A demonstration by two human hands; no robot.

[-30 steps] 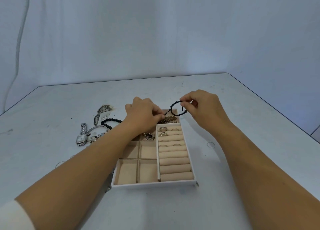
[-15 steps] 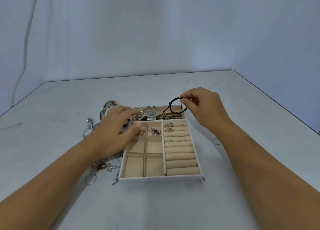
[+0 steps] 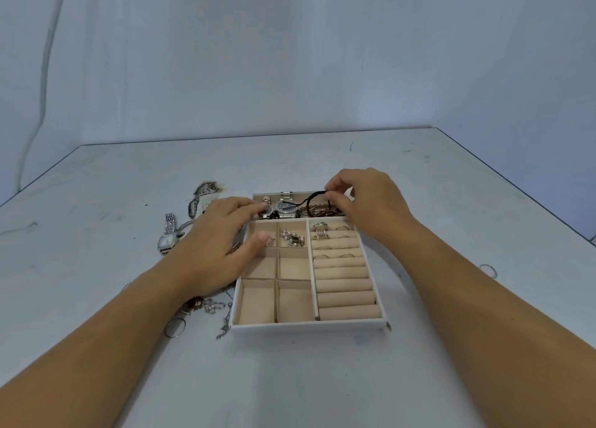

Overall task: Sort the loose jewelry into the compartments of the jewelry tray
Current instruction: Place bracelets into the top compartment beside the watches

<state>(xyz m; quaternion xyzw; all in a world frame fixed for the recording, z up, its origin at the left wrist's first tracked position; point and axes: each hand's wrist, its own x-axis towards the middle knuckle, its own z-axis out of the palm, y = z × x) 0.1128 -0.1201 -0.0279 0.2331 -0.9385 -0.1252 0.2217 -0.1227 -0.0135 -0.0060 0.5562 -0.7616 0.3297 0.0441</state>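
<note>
Bracelet of black braided cord (image 3: 313, 199) is held as a loop just above the far, long compartment of the white tray lined in beige velvet (image 3: 309, 327), where two silver wristwatches (image 3: 281, 210) and gold-toned chain bracelets (image 3: 321, 213) are already laid. Its long axis is run left to right, along that compartment, and the loop is hung left of and below the pinching fingers (image 3: 335, 197) of the right hand (image 3: 367, 201), which are closed on the cord's right end. Only a short lowering seems to be needed. The left hand (image 3: 219, 240) is spread over the tray's left wall, its fingers (image 3: 250, 203) straight and gripping nothing, reaching to the left watch; contact cannot be told. A loose silver watch (image 3: 167, 238) is seen on the grey bench (image 3: 419, 185) at left.
</note>
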